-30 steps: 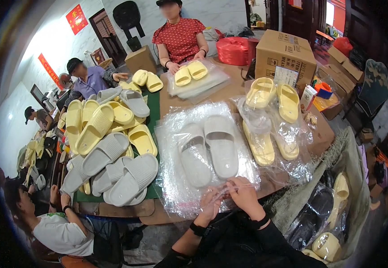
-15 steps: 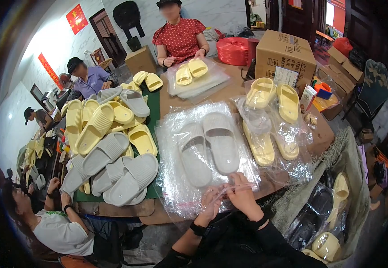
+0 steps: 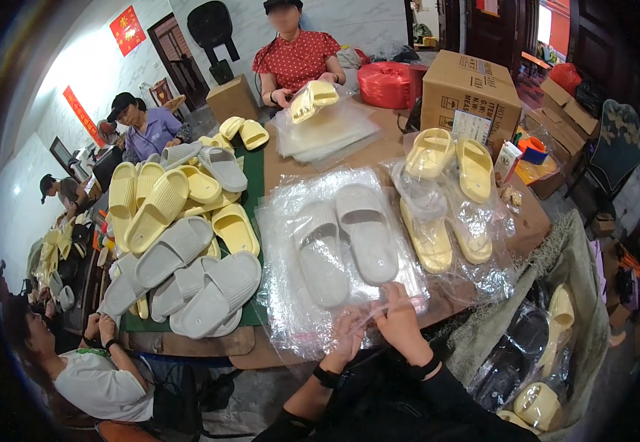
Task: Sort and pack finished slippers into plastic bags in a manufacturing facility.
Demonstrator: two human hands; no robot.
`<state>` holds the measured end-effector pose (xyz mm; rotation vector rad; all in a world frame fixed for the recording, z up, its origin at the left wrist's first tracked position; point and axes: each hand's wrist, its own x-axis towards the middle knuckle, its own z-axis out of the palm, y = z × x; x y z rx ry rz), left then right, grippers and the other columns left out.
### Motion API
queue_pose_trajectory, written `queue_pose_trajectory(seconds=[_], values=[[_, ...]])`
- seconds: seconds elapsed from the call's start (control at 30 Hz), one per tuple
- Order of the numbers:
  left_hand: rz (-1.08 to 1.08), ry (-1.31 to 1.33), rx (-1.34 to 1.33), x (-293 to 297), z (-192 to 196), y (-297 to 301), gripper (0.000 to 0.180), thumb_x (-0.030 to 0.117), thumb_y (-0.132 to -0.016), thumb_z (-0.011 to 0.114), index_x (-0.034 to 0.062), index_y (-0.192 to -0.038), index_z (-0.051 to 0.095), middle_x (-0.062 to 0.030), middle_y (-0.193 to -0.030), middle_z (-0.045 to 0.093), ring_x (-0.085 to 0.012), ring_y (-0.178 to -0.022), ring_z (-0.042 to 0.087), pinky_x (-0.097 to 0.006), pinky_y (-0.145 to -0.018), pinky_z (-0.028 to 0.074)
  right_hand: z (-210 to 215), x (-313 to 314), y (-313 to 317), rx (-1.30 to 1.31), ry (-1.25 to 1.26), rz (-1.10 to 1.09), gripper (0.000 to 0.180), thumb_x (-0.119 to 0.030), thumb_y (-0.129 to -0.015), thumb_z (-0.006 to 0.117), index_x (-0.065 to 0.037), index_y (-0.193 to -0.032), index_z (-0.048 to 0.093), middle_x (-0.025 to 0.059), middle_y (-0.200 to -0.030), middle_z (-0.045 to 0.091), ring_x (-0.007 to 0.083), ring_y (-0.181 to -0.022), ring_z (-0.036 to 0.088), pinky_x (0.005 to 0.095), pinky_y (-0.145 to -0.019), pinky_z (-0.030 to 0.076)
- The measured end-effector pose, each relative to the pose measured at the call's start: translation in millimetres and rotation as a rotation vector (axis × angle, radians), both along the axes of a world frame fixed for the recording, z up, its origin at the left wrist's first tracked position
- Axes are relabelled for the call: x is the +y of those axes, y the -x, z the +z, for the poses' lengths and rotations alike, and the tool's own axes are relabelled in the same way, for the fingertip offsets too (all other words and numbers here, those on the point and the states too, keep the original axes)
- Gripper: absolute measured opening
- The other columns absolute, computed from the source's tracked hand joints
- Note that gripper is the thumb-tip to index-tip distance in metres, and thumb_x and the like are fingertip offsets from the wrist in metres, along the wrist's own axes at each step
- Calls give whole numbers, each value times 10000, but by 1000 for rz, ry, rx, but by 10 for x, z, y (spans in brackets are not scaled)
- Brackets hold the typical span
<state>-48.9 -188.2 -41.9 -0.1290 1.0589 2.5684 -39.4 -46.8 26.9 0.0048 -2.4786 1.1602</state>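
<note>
A pair of grey slide slippers (image 3: 367, 239) lies side by side in a clear plastic bag (image 3: 362, 318), on top of a stack of flat clear bags (image 3: 279, 298). At the bag's near edge, my left hand (image 3: 347, 333) has its fingers closed on the plastic. Close to its right, my right hand (image 3: 396, 323) pinches the same edge just below the right slipper's heel. Both hands wear dark wristbands. Glare on the plastic partly hides where the bag ends and the stack begins.
Grey and yellow slippers (image 3: 165, 214) are heaped on green cloth at left. Bagged yellow slippers (image 3: 428, 236) lie at right, before a cardboard box (image 3: 474, 88). A woven sack (image 3: 589, 295) holds bagged slippers. Across the table, a person in red (image 3: 298, 62) handles yellow slippers (image 3: 312, 102).
My hands stay at the bag's edge, shifting only slightly. Across the table, the person in red has lifted and tilted the bagged yellow slippers. The person at left has brought both hands together.
</note>
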Motion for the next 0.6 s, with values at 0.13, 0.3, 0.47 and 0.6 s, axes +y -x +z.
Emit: queue_pose_trajectory(seconds=[0.13, 0.3, 0.47, 0.6], values=[[17, -47, -30, 107, 203, -44, 69, 137, -909, 554, 75, -899, 523, -56, -933, 561, -177, -954, 557, -332, -902, 433, 73, 48, -10, 23, -58, -22, 320, -179, -834, 624, 15, -1081, 557, 215, -1053, 557, 404, -951, 548, 452, -810, 456], [-32, 442, 218, -18, -178, -103, 326, 278, -972, 514, 33, -1187, 510, -74, -1077, 595, -155, -968, 572, -294, -818, 493, 212, -83, 20, 187, -147, 240, 170, -177, -800, 639, -66, -928, 659, 118, -944, 609, 331, -891, 557, 423, -781, 444], [-27, 492, 301, -17, -327, -191, 380, 178, -965, 481, 44, -1317, 428, -87, -1211, 549, -258, -1140, 526, -348, -975, 422, 179, -204, -12, 209, -159, 344, 150, -172, -766, 678, -68, -874, 674, 77, -961, 629, 291, -921, 557, 405, -830, 421], [-53, 653, 496, -36, -348, -241, 417, 177, -971, 472, 48, -1356, 375, -92, -1239, 534, -259, -1131, 539, -344, -961, 442, 169, -255, -32, 221, -177, 308, 155, -169, -757, 690, -72, -877, 673, 71, -964, 627, 283, -932, 556, 403, -841, 415]])
